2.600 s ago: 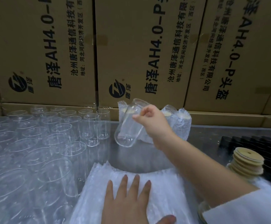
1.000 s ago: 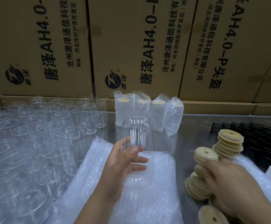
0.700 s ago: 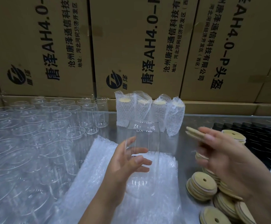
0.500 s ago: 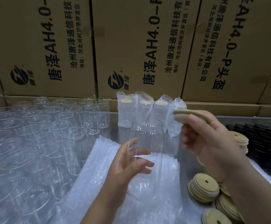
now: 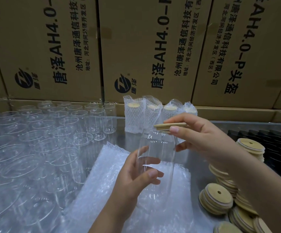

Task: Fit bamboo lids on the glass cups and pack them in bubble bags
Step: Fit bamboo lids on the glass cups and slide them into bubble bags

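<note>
Glass cup (image 5: 159, 145) in the curled grip of left hand (image 5: 133, 182); right hand (image 5: 203, 140) pinches bamboo lid (image 5: 170, 125) over it.

The right arm (image 5: 257, 185) covers part of the stacked round bamboo lids (image 5: 212, 197), which also run off the bottom edge.

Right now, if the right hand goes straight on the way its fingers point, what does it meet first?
Probably the bubble-wrapped cups by the cartons: the right hand, pinching a bamboo lid over the glass cup, points left and away. Depth is unclear; it may pass above them.
</note>
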